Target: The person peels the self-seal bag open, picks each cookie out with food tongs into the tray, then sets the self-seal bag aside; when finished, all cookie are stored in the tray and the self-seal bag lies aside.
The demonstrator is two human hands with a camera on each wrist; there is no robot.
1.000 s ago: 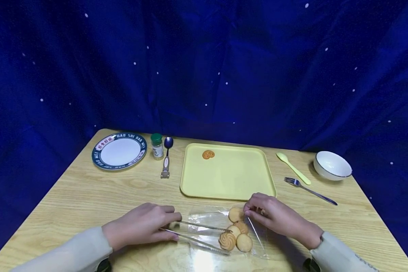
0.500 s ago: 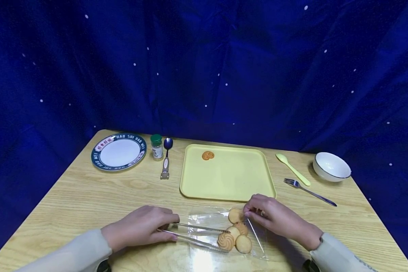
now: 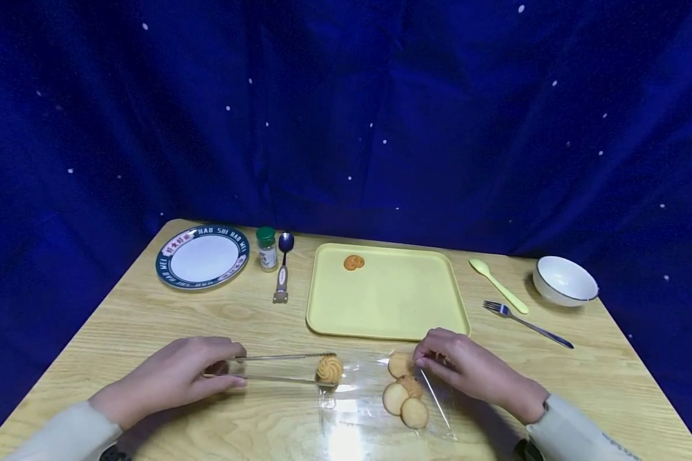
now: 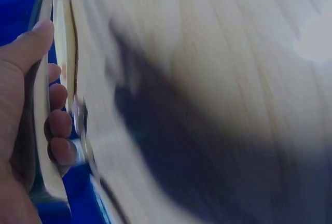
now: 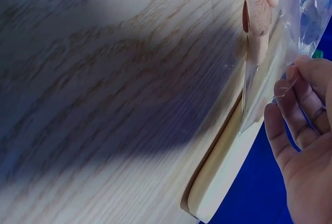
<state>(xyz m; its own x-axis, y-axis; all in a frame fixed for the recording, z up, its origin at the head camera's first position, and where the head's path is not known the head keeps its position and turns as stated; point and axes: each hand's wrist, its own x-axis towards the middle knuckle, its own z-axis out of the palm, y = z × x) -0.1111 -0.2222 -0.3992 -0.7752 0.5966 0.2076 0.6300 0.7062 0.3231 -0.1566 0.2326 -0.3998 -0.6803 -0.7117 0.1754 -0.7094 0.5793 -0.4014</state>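
Note:
My left hand (image 3: 173, 378) holds metal tongs (image 3: 282, 356), whose tips grip a round swirl cookie (image 3: 329, 369) at the left end of a clear plastic bag (image 3: 362, 384). In the left wrist view, thumb and fingers wrap the tongs' handle (image 4: 41, 110). Several other round cookies (image 3: 395, 398) lie inside the bag toward its right end. There my right hand (image 3: 475, 371) pinches the bag's upper corner; in the right wrist view, thumb and index finger hold the film (image 5: 267, 86). Whether the swirl cookie is fully out of the bag, I cannot tell.
Behind the bag lies a yellow tray (image 3: 403, 298) with small brown cookies (image 3: 354, 262) near its far left corner. Leftward are a metal spoon (image 3: 282, 275), a green-capped jar (image 3: 267, 250) and a plate (image 3: 203, 256). Rightward are a yellow spoon (image 3: 498, 286), a fork (image 3: 527, 324) and a bowl (image 3: 564, 282).
My left hand has moved left with the tongs, drawing the swirl cookie from among the others to the bag's left end. The right hand stays at the bag's corner.

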